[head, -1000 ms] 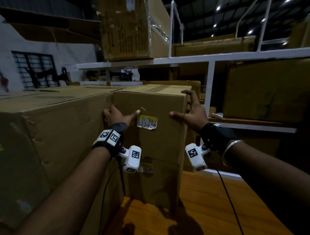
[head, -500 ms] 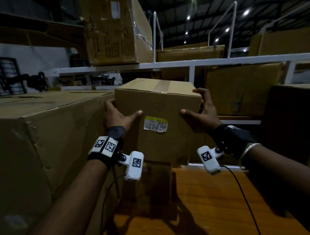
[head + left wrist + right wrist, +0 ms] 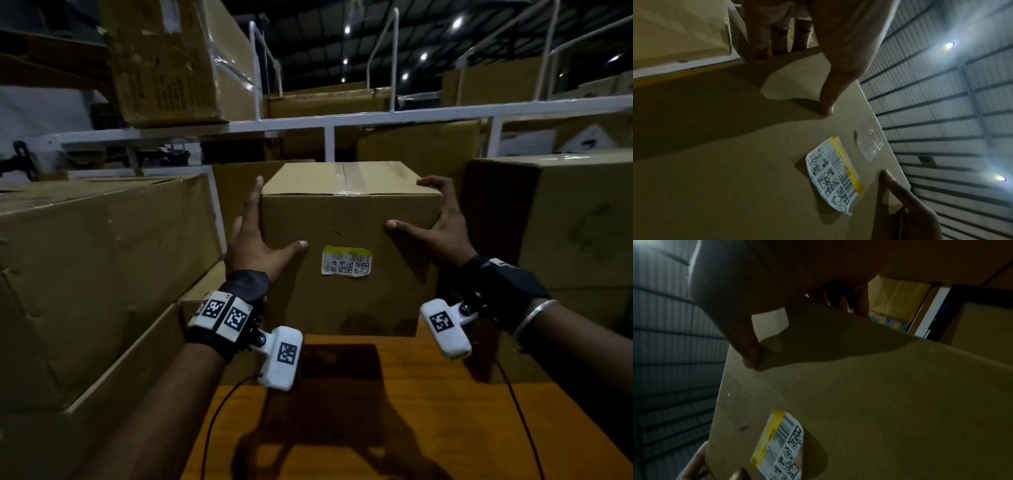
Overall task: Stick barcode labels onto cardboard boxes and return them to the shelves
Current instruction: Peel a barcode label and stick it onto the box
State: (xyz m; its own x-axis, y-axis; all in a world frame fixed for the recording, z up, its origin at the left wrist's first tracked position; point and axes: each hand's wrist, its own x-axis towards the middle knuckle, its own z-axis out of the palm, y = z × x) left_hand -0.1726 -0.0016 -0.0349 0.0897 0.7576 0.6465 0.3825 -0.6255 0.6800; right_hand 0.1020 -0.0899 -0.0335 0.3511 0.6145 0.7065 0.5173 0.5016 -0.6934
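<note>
A taped cardboard box (image 3: 349,219) hangs above the wooden table (image 3: 376,411), held between both hands. A white and yellow barcode label (image 3: 346,261) sticks to its front face, one corner curling off in the left wrist view (image 3: 835,175). My left hand (image 3: 255,240) grips the box's left front edge, thumb (image 3: 828,104) on the front and fingers round the side. My right hand (image 3: 442,226) grips the right edge near the top corner, thumb (image 3: 748,353) on the front. The label (image 3: 783,446) also shows in the right wrist view.
Large cartons (image 3: 102,257) are stacked close on the left, and another carton (image 3: 565,222) stands on the right. A white shelf rail (image 3: 342,120) runs behind, with a wrapped carton (image 3: 171,61) on the upper level and more boxes beyond.
The box has come up and away from the big cartons on the left, to the right, and now hangs over the table. Both hands have kept hold of its edges.
</note>
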